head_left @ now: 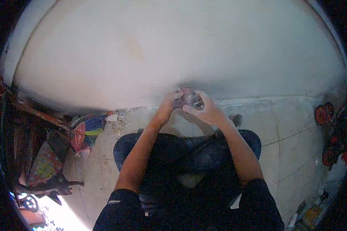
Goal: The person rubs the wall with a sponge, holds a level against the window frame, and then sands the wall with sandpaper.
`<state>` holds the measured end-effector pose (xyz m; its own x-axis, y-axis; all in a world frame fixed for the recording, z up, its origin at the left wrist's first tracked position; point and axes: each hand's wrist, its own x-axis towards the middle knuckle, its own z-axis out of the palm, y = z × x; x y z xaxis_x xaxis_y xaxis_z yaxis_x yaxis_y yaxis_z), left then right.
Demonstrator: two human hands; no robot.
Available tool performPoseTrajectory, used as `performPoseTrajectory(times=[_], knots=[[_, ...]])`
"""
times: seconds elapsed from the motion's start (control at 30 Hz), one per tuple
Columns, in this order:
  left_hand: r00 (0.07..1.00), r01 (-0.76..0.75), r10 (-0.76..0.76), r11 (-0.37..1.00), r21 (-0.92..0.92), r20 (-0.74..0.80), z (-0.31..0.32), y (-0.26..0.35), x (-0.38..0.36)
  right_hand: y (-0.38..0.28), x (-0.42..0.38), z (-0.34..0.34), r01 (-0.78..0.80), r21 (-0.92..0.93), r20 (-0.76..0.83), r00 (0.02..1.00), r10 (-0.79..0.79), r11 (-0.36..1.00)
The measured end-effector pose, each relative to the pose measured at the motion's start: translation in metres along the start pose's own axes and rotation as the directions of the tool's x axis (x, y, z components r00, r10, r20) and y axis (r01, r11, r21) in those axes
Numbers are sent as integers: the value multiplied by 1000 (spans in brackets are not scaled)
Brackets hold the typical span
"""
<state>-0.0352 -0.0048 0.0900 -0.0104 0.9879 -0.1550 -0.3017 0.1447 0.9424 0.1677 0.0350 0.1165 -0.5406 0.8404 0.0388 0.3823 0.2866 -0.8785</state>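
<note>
And here both hands close in around a small reddish block: left hand (pixel 169 103) at one side, right hand (pixel 205 108) at the other, fingers curled on it. The block (pixel 186 96) sits between them, just before the pale wall (pixel 173 50).

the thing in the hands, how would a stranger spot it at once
Low in front of the pale wall, find the left hand and right hand. Between them is a small, mottled reddish piece, held, unlike the red wheels far right.
</note>
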Motion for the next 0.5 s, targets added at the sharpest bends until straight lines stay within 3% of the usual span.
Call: performPoseTrajectory(times=[0.07,0.13,0.23,0.5], knots=[[1000,28,-28,999,-43,3,0,2,-1,-1,1,3,-51,53,45,998,48,997],[999,-48,48,999,14,23,0,3,1,13,4,12,-17,-24,-110,994,14,1000],[994,-102,103,994,47,-34,3,2,1,21,7,13,35,-53,-147,988,-43,998],[989,-140,145,984,110,-36,3,2,4,-3,7,1,-5,49,-110,994,10,999]])
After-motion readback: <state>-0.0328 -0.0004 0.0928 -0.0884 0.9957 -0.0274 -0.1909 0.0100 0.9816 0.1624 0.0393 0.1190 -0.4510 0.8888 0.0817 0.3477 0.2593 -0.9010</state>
